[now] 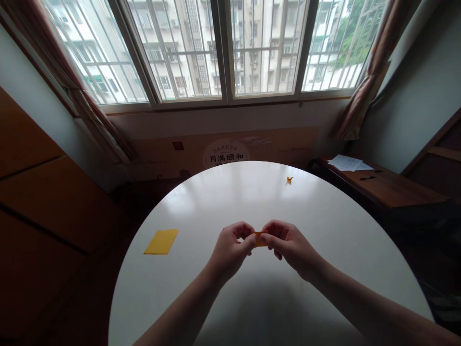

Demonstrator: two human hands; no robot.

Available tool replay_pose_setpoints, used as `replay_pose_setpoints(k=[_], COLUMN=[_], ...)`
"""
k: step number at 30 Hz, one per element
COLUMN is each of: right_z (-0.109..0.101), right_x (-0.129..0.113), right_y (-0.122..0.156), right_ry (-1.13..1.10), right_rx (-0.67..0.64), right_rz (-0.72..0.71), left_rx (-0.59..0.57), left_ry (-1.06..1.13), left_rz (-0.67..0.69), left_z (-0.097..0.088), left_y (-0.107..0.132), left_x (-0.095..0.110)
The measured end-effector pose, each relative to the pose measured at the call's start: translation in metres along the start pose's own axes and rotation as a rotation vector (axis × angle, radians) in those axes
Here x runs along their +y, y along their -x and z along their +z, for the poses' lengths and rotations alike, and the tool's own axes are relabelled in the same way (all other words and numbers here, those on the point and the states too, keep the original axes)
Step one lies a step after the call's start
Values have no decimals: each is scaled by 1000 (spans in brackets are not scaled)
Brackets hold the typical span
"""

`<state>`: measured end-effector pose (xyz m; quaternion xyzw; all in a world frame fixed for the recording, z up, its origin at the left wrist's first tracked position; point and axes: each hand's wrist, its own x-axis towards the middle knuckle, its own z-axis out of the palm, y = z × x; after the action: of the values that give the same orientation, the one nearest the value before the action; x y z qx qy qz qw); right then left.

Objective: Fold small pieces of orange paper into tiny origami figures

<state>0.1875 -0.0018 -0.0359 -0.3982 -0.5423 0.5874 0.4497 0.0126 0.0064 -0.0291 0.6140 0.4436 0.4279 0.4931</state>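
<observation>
A small folded piece of orange-yellow paper (pixel 260 239) is held between my two hands, above the middle of the white table. My left hand (pixel 236 242) pinches its left end between thumb and fingers. On the other end, my right hand (pixel 288 242) grips it the same way, the thumb lying on the paper's face. The fingertips cover both ends, so the full shape of the fold is hidden. To the left lies a stack of yellow square paper (pixel 161 241). Farther off, near the far edge, stands a small folded paper bird (pixel 289 180).
The round white table (pixel 201 298) has a curved far edge below a barred window (pixel 223 53). At the right, a dark wooden bench (pixel 392 185) carries white sheets of paper (pixel 348 163). An orange-brown cabinet (pixel 46 202) stands on the left.
</observation>
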Motion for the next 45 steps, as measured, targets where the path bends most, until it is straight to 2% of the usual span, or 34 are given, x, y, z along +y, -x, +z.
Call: replay_pose_setpoints(k=[8, 17, 25, 34, 39, 42, 45], right_z=[4, 9, 14, 9, -3, -5, -2], right_x=[8, 10, 12, 9, 10, 11, 10], right_y=[-1, 4, 6, 4, -3, -5, -4], right_ry=[11, 155, 158, 110, -9, -75, -120], right_rx=[32, 3, 81, 166, 291, 269, 193], right_rz=[-67, -154, -202, -210, -172, -135, -111], left_rx=[3, 35, 40, -4, -23, 3, -21], left_ry=[26, -126, -259, -297, -235, -190, -194], left_rz=[-9, 34, 66, 31, 37, 94, 138], left_z=[0, 7, 5, 3, -1, -4, -3], left_y=[0, 4, 2, 2, 0, 0, 3], left_x=[-5, -3, -1, -4, -5, -4, -3])
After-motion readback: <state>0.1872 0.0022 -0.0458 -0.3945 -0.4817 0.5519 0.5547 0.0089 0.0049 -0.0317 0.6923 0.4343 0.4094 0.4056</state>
